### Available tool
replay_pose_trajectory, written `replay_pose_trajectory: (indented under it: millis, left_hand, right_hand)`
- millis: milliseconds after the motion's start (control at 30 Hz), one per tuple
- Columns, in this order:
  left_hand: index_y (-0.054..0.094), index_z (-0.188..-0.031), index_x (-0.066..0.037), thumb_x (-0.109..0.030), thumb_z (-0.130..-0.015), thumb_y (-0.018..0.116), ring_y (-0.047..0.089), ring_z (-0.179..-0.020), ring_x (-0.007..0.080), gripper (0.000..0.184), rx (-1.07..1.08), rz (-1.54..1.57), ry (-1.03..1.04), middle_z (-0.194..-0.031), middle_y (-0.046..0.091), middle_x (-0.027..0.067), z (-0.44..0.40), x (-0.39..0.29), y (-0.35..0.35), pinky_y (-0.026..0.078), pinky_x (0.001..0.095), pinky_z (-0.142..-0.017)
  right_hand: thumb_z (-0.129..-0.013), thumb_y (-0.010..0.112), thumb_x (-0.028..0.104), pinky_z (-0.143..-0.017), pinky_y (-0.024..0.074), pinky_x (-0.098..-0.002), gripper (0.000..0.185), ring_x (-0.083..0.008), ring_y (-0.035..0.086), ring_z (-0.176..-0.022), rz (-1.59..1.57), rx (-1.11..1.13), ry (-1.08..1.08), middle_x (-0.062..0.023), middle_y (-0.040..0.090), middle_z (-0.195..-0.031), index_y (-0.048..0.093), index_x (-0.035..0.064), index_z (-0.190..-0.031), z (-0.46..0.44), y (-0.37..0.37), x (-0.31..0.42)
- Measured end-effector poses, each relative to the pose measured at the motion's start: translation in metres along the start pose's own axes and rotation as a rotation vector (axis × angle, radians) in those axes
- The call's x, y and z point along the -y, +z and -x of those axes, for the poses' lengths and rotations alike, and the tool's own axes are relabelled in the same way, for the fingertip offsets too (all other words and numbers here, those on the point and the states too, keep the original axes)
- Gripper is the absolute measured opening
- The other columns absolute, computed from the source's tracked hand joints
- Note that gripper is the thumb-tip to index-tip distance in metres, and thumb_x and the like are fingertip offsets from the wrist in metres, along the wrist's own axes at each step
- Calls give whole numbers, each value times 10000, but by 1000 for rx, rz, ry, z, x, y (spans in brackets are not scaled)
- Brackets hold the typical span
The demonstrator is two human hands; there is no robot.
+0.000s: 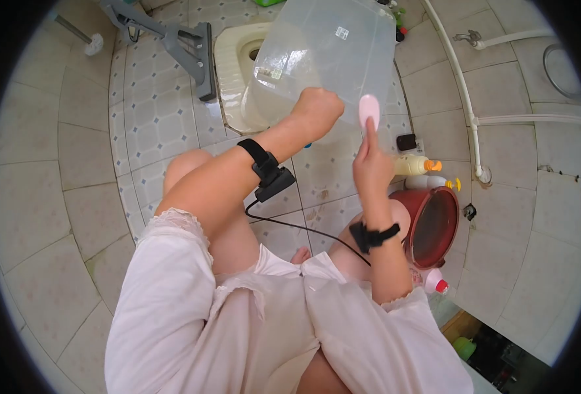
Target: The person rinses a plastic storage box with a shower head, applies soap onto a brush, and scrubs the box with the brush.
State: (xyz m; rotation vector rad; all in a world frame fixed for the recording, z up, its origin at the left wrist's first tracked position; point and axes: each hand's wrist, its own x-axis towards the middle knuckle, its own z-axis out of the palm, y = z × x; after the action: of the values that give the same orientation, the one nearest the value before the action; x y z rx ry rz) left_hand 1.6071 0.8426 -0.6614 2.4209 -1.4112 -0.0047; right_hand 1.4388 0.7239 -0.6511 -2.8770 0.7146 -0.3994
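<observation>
A large translucent plastic box (323, 49) stands tilted, partly over the squat toilet (234, 79). My left hand (318, 113) is closed at the box's near edge, with its fingertips hidden from view. To the right, my right hand (373, 167) grips a pink, oval-ended brush-like tool (368, 110), one finger stretched along it. The pink end lies in front of the box's lower right side; its underside is hidden. Both wrists wear black straps, and a black cable runs between them.
A grey mop head (203, 62) is left of the toilet. Right of my right hand are a yellow bottle (410, 165), a white bottle (428, 182) and a red bucket (433, 226). White pipes (464, 98) run along the right wall.
</observation>
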Motion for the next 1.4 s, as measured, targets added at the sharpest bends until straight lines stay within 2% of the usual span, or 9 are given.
replay_pose_trajectory:
  millis: [400,467,633,767,867,967,1033,1233,1400]
  left_hand:
    - [761,-858,-126,-56,-775,666,713,-954,300,144,14,-24,-17,-997,741,72,2,4,4,583,424,-778]
    - [780,-894,-146,-107,-803,689,699,-1006,296,135,-213,355,13,-1077,752,54,0,31,-8,570,412,-856]
    - [760,-1084,-148,-193,-862,661,683,-1025,368,247,-848,-103,-441,-1178,720,155,-1,140,-25,553,416,-882]
    - [640,-1266,43,-279,-976,552,754,-920,325,443,52,1253,-705,-1141,706,192,11,115,2,611,377,-715]
    - [603,-1310,69,-326,-993,537,772,-845,278,510,96,1155,-597,-1114,693,202,-5,68,11,606,327,-617]
    - [592,-1328,67,-332,-987,558,756,-959,307,526,204,1095,-611,-1172,694,219,-20,41,14,615,387,-766]
    - [610,-1353,6,-333,-977,577,656,-1203,328,507,-193,681,-537,-1317,643,226,-29,37,30,538,451,-987]
    - [692,-1311,-189,-254,-996,566,436,-1444,308,345,-332,226,-86,-1524,520,81,-50,23,56,440,437,-1112]
    - [720,-1267,-198,-201,-997,543,410,-1460,298,323,-301,296,-98,-1520,524,38,-48,21,57,378,469,-1162]
  right_hand:
    - [-1003,577,189,-508,490,-499,520,-396,658,-572,22,-6,23,-169,685,-695,493,256,-1512,28,-6,3]
    - [-1003,575,198,-512,493,-503,527,-378,668,-577,30,10,-6,-161,684,-685,486,270,-1518,25,-14,2]
    - [-1022,539,252,-546,512,-505,504,-404,679,-631,139,27,-22,-186,690,-704,481,286,-1522,-6,-8,-25]
    - [-1037,504,315,-600,526,-535,463,-444,681,-681,147,-59,106,-214,700,-742,506,323,-1499,-54,-4,-73]
    - [-1035,500,323,-615,524,-554,446,-450,682,-687,-35,-106,88,-219,702,-745,527,321,-1480,-69,-4,-60]
    - [-1027,521,297,-598,523,-534,449,-432,688,-683,6,9,39,-207,705,-740,534,286,-1476,-52,2,-6]
    - [-1023,542,259,-557,509,-508,435,-409,684,-645,19,15,-25,-189,703,-718,558,284,-1457,-47,8,8]
    - [-1022,548,228,-547,500,-510,393,-437,649,-604,-169,-19,-52,-190,684,-689,604,269,-1408,-16,-5,-12]
    - [-1019,556,215,-551,497,-509,415,-429,646,-603,-34,-33,-33,-203,679,-705,587,267,-1430,-46,-1,-22]
